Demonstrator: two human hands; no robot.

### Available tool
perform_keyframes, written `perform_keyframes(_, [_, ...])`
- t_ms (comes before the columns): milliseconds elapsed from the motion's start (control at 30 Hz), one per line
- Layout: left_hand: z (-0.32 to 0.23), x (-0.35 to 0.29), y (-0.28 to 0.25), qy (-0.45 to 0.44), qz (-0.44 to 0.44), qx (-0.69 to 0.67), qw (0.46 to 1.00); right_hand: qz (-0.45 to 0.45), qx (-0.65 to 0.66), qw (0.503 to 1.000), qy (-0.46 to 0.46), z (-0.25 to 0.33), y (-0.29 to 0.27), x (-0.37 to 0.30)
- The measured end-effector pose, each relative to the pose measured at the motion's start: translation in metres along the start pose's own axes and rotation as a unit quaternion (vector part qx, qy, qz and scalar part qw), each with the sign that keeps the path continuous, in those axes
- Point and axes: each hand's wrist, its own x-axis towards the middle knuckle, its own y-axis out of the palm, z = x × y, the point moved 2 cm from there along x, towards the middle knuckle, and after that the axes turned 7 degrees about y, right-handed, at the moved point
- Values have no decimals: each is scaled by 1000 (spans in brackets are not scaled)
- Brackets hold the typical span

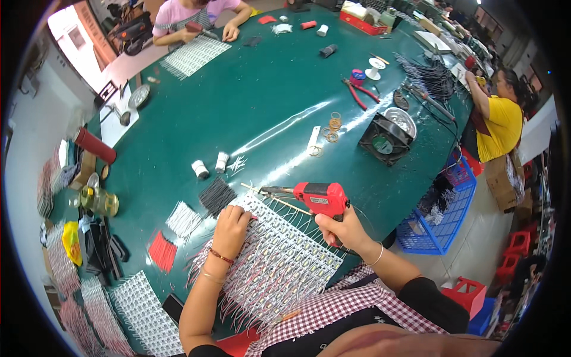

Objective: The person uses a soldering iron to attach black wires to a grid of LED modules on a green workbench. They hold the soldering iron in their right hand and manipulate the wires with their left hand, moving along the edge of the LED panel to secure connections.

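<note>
My right hand (345, 229) is wrapped round the grip of a red and black soldering gun (321, 195). The gun's metal tip points left, above the far edge of a white panel of small circuit boards (285, 256). Rows of thin red and white wires hang from this panel, which lies in front of me. At the panel's far left corner, the fingers of my left hand (232, 223) are pressed together; what they pinch is too small to make out. Beside that hand lie piles of short black tubes (217, 196), white pieces (184, 219) and red pieces (162, 251).
A black fan (386, 140) and a metal bowl (400, 122) stand to the right, near red-handled pliers (360, 94). More board panels (146, 312) lie at the lower left, below a glass jar (101, 201). Two co-workers sit across the green table (238, 107). A blue basket (440, 220) stands right.
</note>
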Motion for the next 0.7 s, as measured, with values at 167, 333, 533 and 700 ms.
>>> perform_keyframes(167, [2, -2, 0, 7, -6, 0, 1000, -15, 43, 998, -48, 11, -9, -7])
perform_keyframes(333, [3, -7, -7, 2, -19, 18, 1000, -123, 41, 978, -162, 33, -45, -31])
perform_keyframes(533, [4, -25, -28, -18, 13, 50, 999, -305, 15, 891, -335, 84, -122, -74])
perform_keyframes(700, [7, -56, -50, -74, -21, 103, 992, -387, 0, 836, -389, 114, -173, -92])
